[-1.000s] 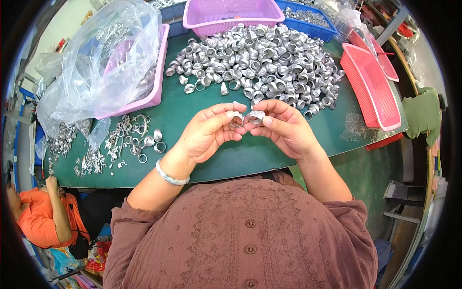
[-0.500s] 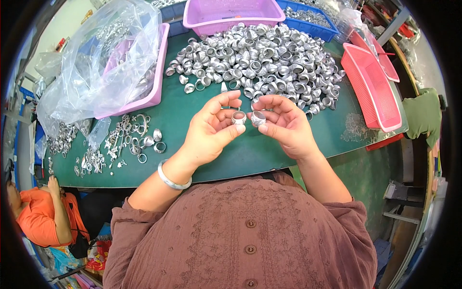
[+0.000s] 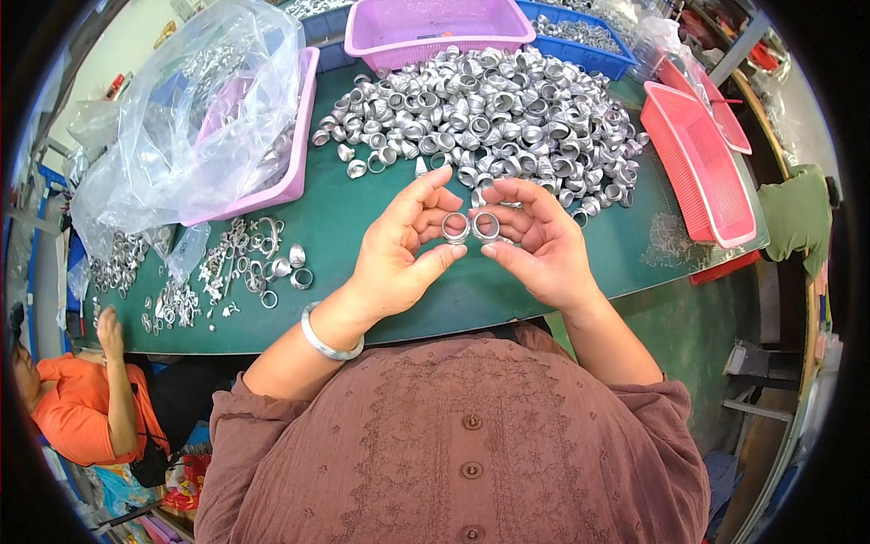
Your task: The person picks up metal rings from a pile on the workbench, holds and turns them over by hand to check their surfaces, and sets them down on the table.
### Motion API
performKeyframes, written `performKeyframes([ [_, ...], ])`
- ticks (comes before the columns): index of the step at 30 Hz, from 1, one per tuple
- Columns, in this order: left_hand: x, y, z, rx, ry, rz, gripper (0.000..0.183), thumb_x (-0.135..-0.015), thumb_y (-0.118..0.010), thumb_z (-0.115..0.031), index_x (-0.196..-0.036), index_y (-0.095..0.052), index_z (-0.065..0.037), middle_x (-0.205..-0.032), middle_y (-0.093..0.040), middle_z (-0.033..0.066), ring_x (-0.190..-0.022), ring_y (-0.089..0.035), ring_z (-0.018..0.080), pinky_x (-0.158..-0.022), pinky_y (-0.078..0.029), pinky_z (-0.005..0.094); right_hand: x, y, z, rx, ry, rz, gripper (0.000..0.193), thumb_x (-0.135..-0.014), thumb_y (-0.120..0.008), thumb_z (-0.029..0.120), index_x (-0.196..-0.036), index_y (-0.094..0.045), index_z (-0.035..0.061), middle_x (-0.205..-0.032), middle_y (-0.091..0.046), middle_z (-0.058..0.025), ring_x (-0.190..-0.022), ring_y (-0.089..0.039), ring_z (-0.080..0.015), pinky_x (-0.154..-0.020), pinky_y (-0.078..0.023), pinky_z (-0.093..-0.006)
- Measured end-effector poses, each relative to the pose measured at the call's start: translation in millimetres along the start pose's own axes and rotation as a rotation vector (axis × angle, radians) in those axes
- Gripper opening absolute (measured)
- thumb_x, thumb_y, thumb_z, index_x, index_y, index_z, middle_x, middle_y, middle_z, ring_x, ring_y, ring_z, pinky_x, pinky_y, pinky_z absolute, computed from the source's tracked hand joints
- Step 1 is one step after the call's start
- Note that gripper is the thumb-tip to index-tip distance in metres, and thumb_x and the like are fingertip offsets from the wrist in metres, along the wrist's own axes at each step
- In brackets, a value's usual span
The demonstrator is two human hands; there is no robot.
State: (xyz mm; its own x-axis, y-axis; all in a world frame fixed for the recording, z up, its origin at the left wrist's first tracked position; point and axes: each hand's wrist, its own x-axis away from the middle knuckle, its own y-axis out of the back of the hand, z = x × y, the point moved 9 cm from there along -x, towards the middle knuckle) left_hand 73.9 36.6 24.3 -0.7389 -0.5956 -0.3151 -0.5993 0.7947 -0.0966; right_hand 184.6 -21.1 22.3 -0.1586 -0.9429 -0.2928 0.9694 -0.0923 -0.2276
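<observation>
My left hand (image 3: 399, 238) pinches a silver ring (image 3: 455, 239) between thumb and fingers. Another silver ring (image 3: 486, 238) is held the same way in my right hand (image 3: 542, 239). The two rings are side by side above the green table (image 3: 381, 328), their round openings facing me, with their near edges almost or just touching. Just beyond my fingertips spreads a large heap of silver rings (image 3: 507, 109). A pale bangle (image 3: 326, 337) circles my left wrist.
Left of my hands lie small metal pieces (image 3: 237, 254) and a purple basket (image 3: 306, 118) with a clear plastic bag (image 3: 172, 136). At the back stands another purple basket (image 3: 435, 36); on the right, a red basket (image 3: 698, 168). A person in orange (image 3: 86, 408) sits at the left.
Both rings have been turned so their openings now show as full circles, and they have come closer together. At the left, the other person's hand has shifted near the table edge.
</observation>
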Motion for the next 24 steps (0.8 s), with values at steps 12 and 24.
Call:
performKeyframes([
  [12,1,10,37,0.56,0.425,-0.185,0.029,-0.082,-0.052,-0.006,-0.111,-0.051,-0.001,-0.104,-0.055,0.0077,-0.086,-0.054,0.0131,-0.078,-0.045,0.0255,0,11,-24,-0.341,-0.366,-0.108,0.019,-0.082,-0.057,0.007,-0.1,-0.055,-0.0014,-0.095,-0.059,-0.0103,-0.09,-0.059,-0.019,-0.077,-0.048,-0.0266],
  [24,7,-7,48,0.333,0.504,-0.12,0.02,-0.084,-0.056,-0.012,-0.101,-0.058,-0.002,-0.08,-0.059,0.0011,-0.062,-0.048,0.007,-0.053,-0.038,0.0194,7,7,-48,-0.499,-0.377,-0.257,0.015,-0.082,-0.06,0.017,-0.091,-0.061,0.005,-0.081,-0.06,-0.0014,-0.072,-0.052,-0.0094,-0.063,-0.039,-0.023],
])
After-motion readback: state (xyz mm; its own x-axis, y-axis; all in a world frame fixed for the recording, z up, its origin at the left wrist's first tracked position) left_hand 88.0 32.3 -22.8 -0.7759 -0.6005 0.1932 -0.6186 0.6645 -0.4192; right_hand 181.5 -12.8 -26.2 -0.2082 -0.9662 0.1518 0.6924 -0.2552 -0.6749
